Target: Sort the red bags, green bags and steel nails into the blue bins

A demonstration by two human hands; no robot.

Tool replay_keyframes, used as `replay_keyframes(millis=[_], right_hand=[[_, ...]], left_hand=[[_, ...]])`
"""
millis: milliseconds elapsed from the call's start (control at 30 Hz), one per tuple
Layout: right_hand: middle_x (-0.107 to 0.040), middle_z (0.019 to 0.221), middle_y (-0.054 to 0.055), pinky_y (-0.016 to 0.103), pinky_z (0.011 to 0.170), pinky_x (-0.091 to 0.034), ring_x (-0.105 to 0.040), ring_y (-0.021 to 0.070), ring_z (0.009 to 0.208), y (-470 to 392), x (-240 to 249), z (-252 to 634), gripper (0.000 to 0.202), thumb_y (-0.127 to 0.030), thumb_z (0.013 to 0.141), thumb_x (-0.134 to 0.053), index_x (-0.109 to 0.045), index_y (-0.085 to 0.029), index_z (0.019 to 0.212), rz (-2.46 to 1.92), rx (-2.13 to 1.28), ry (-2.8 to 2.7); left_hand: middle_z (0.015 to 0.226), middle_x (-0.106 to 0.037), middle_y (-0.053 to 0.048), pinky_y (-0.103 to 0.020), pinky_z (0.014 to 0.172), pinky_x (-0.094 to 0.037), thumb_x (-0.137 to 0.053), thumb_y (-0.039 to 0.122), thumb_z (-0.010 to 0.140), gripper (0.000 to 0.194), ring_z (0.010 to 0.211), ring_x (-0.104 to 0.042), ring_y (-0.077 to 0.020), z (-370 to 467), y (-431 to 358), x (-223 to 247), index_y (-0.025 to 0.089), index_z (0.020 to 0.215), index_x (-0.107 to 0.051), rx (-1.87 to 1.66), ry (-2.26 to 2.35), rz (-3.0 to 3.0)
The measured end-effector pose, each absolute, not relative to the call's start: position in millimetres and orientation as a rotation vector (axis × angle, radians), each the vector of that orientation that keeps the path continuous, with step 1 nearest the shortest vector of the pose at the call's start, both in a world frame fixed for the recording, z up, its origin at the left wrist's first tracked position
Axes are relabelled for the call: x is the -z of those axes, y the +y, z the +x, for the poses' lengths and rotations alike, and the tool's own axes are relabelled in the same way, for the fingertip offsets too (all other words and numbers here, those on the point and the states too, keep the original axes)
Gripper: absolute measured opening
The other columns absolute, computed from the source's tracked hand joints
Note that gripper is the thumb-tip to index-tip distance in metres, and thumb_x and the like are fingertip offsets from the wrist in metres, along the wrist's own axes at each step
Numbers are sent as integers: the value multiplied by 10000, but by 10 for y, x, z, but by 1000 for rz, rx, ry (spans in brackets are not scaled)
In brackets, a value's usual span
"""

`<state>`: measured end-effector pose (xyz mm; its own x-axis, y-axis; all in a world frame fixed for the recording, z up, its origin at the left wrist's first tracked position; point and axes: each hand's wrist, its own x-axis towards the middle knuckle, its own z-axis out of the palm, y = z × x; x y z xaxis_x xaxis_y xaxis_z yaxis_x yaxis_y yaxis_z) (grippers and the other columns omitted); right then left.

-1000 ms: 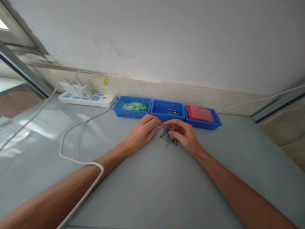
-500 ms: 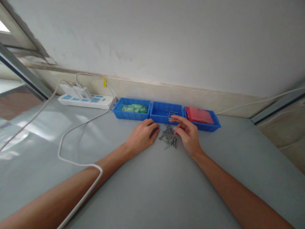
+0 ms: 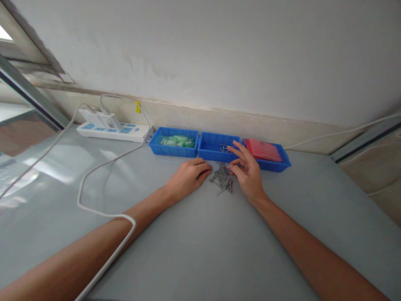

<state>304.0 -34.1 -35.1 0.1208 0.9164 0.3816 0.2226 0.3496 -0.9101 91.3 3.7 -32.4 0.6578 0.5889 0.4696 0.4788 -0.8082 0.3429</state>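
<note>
Right hand (image 3: 247,174), fasteners (image 3: 222,179) at its left

"What's carrying everything over there?"
"From my seat I see a smooth grey tabletop (image 3: 200,255), with patches of glare on its left side."
"And directly on it?"
"I make out a loose heap of metal nails (image 3: 222,179) near the middle, three blue bins (image 3: 213,156) lined up just behind it, and a white power strip (image 3: 140,134) beside the leftmost one."

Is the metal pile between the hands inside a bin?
No, the pile lies on the table in front of the middle bin, between left hand and right hand.
</note>
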Motion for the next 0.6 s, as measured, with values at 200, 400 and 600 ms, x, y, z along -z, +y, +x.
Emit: replay_keyframes(millis=[200,400,600], right_hand=[[-671,1304,92,298,609,-536,-665,167,762,-367,342,3034,601,-145,791,-621,-554,-289,1371,-1093,-727,-1404],[-678,1258,88,306,617,-538,-654,160,739,-373,333,3029,570,-149,786,-620,-558,-280,1338,-1074,-739,-1406],[-704,1163,71,304,627,-527,-634,142,694,-419,287,3007,463,-162,801,-602,-596,-259,1253,-1035,-687,-1422]], left_hand=[[1144,-703,-125,-413,973,-528,-571,420,999,347,1054,-645,-249,939,-37,235,180,1220,-690,-832,680,2777],[1055,-699,-112,-360,912,-559,-547,273,1002,256,981,-665,-217,946,-20,268,167,1147,-729,-833,674,2742],[983,-727,-87,-314,857,-576,-506,235,1012,239,903,-697,-189,926,45,329,180,1063,-733,-888,714,2662]])
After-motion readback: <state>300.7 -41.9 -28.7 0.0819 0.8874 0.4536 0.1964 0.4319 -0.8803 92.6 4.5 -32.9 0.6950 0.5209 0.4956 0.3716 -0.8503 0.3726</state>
